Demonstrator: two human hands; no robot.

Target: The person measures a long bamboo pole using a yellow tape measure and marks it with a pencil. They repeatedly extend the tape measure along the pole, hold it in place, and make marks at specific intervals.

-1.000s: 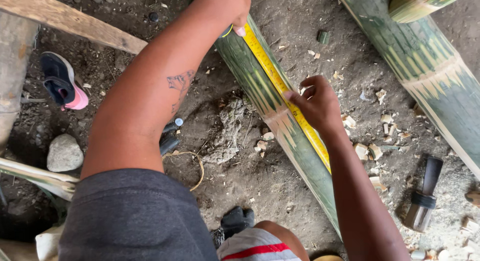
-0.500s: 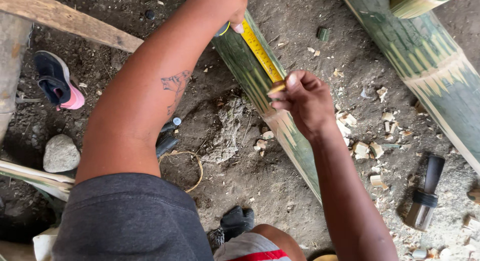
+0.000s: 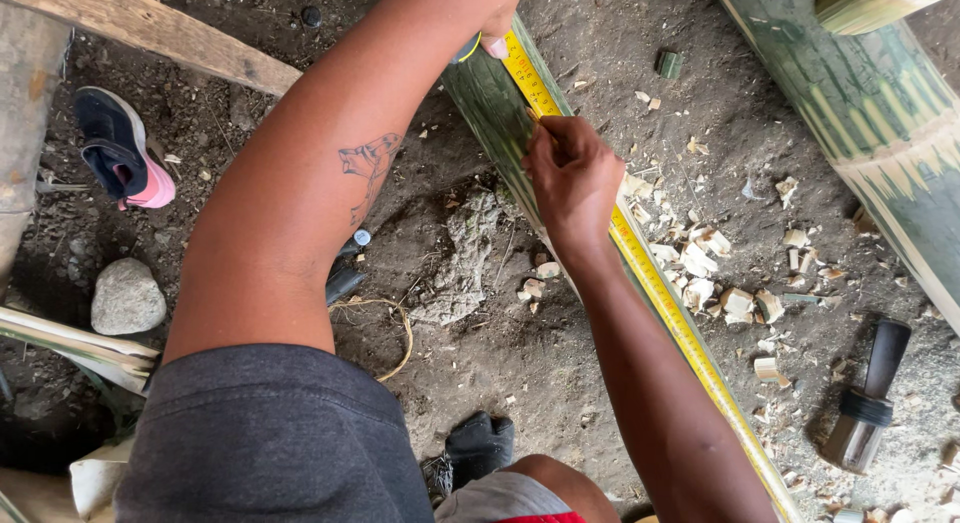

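Right hand (image 3: 572, 173) is resting on a green bamboo pole (image 3: 490, 103), fingers curled narrow and pinching a thin marking tool whose tip is barely showing at the fingertips; exact tool cannot be told. Yellow tape measure (image 3: 655, 283) is lying flat along the pole, passing under this hand and running on beneath the forearm toward the body. Left hand (image 3: 492, 18) is sitting further up the pole, mostly cut off at the top edge, thumb pressing the tape down; rest of its grip cannot be told. Wood chips (image 3: 725, 283) are lying scattered on the dirt just right of the right hand. A thicker bamboo trunk (image 3: 870, 113) is lying well to the right. A dark-handled tool (image 3: 868, 398) is lying on the ground right of the right forearm. A shoe (image 3: 120, 148) and a stone (image 3: 127, 295) are lying far left.
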